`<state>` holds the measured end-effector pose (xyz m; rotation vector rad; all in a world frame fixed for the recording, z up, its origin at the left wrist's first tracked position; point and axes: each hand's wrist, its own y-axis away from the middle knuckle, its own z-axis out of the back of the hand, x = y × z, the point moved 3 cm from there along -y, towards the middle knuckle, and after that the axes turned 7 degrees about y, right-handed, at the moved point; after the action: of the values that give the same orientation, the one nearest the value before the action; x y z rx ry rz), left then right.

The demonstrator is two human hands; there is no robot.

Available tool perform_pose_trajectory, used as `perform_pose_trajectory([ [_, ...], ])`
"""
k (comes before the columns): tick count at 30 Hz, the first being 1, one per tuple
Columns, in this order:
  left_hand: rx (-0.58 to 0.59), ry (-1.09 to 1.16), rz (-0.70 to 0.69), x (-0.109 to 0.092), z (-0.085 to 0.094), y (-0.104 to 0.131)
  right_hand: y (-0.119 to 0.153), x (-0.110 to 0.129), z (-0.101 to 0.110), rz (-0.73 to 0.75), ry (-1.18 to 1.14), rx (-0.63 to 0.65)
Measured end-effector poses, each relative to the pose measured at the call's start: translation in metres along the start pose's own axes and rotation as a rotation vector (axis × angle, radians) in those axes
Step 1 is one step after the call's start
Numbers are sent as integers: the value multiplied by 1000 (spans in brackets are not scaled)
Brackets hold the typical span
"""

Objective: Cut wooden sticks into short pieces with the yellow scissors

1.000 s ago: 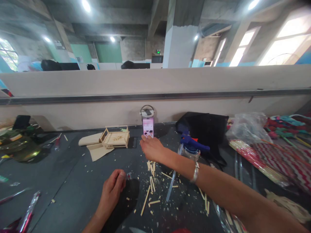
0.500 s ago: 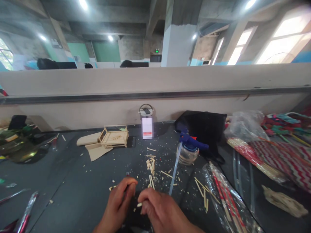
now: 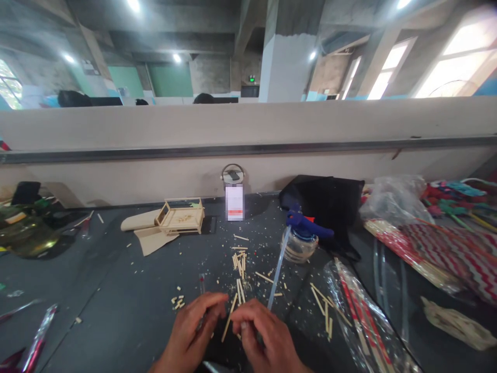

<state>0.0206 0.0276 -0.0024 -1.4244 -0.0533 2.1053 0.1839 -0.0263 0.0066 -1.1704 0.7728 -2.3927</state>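
My left hand is closed, its fingers curled toward the thumb just above the dark table. Facing it, my right hand is closed too, thumb tucked against the fingers. Whatever either hand pinches is hidden or too small to make out. A thin wooden stick shows slanted in the gap between them. Beyond the fingertips lies a loose pile of short wooden sticks. Several small cut wooden bits are by my left hand. A shiny grey object shows partly at the bottom edge.
A small wooden bed-like frame stands at the back left near cardboard pieces. A phone leans upright in the middle. Behind my right hand are a glass jar and a blue glue gun. Bagged sticks lie right.
Both hands have moved slightly right, and the fingers have shifted. The small wooden piece at my right fingertips no longer shows. A slanted stick now shows between the hands, and more bits show at left.
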Motion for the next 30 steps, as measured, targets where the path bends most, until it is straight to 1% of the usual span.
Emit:
perform_pose_trajectory([
  [3, -5, -45, 0, -1, -1, 1, -1, 1, 1, 57, -5, 7],
  [8, 6, -151, -95, -8, -1, 2, 2, 2, 1, 112, 16, 2],
  [11, 22, -201, -121, -12, -2, 3, 4, 3, 0, 123, 53, 20],
  [17, 57, -196, -129, -13, -5, 6, 2, 8, 0, 131, 91, 21],
  [21, 44, -213, -136, -15, -5, 7, 0, 13, 1, 195, 105, 1],
  [24, 45, -237, -194, -18, -6, 7, 1, 15, 2, 238, 84, -22],
  [27, 54, -238, -273, -22, -6, 7, 3, 15, 2, 215, 77, 7],
  [30, 29, -221, -279, -21, -5, 8, 4, 14, 3, 135, 100, 21],
])
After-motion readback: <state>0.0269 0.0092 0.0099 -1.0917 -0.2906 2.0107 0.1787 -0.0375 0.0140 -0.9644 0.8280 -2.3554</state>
